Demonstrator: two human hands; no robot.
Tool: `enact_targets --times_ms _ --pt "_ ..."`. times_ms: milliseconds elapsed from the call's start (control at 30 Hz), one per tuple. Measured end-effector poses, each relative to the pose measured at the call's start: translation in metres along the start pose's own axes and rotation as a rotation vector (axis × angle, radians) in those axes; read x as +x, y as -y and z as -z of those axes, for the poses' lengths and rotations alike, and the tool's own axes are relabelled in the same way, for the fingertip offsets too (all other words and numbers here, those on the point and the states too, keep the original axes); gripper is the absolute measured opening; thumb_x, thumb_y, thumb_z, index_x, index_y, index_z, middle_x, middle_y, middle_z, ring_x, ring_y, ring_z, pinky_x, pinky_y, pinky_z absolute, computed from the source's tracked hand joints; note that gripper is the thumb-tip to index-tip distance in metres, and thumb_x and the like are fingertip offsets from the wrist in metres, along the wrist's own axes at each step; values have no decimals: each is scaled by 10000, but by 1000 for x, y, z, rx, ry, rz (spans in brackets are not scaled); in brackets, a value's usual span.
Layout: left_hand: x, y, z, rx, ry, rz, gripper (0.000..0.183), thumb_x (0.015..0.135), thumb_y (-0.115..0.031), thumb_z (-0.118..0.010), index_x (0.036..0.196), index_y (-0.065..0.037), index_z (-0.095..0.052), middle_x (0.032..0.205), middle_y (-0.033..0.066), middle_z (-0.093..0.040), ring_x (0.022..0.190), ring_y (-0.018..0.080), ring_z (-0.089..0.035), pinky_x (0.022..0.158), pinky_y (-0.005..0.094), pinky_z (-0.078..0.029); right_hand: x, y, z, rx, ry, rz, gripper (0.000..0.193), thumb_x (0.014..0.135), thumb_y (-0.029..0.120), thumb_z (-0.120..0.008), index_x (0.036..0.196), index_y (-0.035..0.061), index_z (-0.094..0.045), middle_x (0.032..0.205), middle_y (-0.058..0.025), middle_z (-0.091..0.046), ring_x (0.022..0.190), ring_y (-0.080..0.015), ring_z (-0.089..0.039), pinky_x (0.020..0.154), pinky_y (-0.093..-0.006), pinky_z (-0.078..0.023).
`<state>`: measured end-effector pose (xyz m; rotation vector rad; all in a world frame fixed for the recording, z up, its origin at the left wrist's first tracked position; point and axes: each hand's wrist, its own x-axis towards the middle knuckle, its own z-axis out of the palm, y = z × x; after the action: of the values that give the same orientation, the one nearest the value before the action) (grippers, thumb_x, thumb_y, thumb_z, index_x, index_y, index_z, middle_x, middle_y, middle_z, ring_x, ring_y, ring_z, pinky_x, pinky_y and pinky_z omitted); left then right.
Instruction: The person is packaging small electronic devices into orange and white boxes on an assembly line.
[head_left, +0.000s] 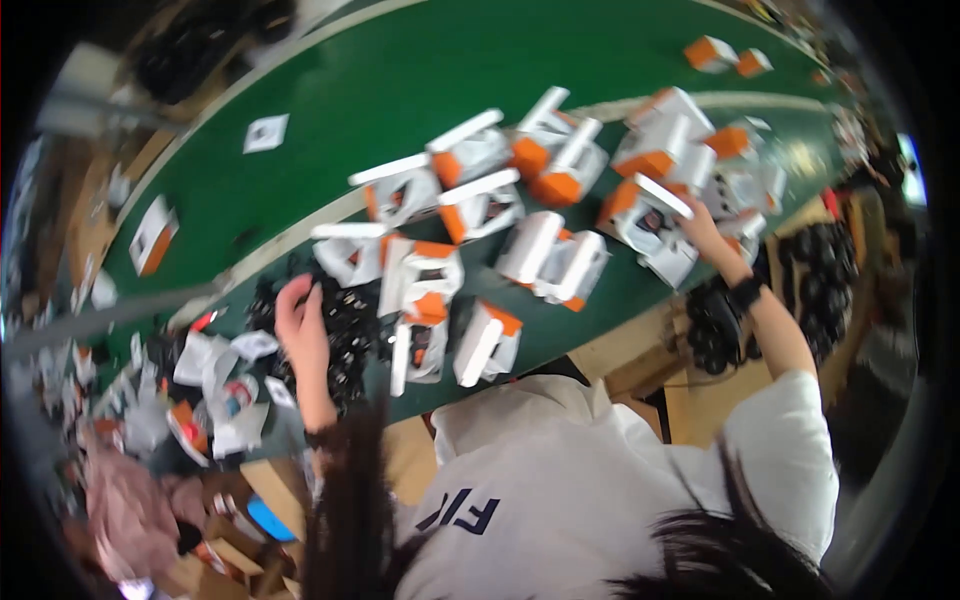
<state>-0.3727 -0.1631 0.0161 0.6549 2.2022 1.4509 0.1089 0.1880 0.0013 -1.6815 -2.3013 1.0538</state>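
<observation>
My left hand (303, 330) is over a heap of glossy black parts (350, 345) at the left of the green table. Its fingers are apart and slightly bent, and I see nothing clearly held in them. On the right, my right hand (703, 232) grips the edge of an open white-and-orange box (628, 208). Something dark shows inside that box, too blurred to name. Between my hands stand several more open boxes of the same kind, among them one box (425, 280) with a clear plastic bag in it and another box (487, 345) near the front edge.
A green conveyor belt (400, 75) curves behind the table, carrying a white box (153, 236), a white card (266, 134) and small orange-and-white boxes (710, 54). Crumpled plastic bags (240, 420) lie at the left. Bagged black parts (825, 265) fill a carton at the right.
</observation>
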Motion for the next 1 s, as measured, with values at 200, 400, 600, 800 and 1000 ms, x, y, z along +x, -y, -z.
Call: enact_targets --times_ms 200,400,600,800,1000 --pt "90 32 6 595 -74 -233 300 726 -116 -626 1001 -18 -557 1080 177 -540 1027 362 -485 883 409 -397 2 -67 -16 86 -1 -13 331 792 194 -644 1039 -8 -556 866 -71 -600 785 -156 -540 705 -286 -433" --pt "169 92 33 914 -104 8 612 700 -171 -626 1265 -90 -405 1377 83 -326 1255 311 -308 973 498 -328 -66 14 45 -80 218 -55 431 674 93 -695 1047 42 -484 746 8 -465 658 -88 -446 582 -227 -394" --pt "220 121 25 968 -21 47 530 713 -145 -620 1214 -108 -450 1268 66 -446 1196 277 -382 927 524 -343 -85 205 118 54 350 -371 414 653 -18 -564 1048 97 -517 625 24 -421 385 -57 -380 338 -193 -276" --pt "218 131 60 1023 43 212 200 763 -145 -607 932 -55 -546 1000 103 -562 973 275 -526 797 496 -404 95 392 12 33 833 253 317 761 67 -532 1075 32 -501 714 9 -492 360 -47 -416 333 -187 -346" --pt "212 58 48 -229 -16 172 182 880 -148 -508 985 -9 -455 728 61 -547 619 122 -521 539 260 -408 234 482 -164 -319 631 333 460 786 321 -629 1126 52 -479 574 3 -448 390 -75 -367 349 -242 -293"
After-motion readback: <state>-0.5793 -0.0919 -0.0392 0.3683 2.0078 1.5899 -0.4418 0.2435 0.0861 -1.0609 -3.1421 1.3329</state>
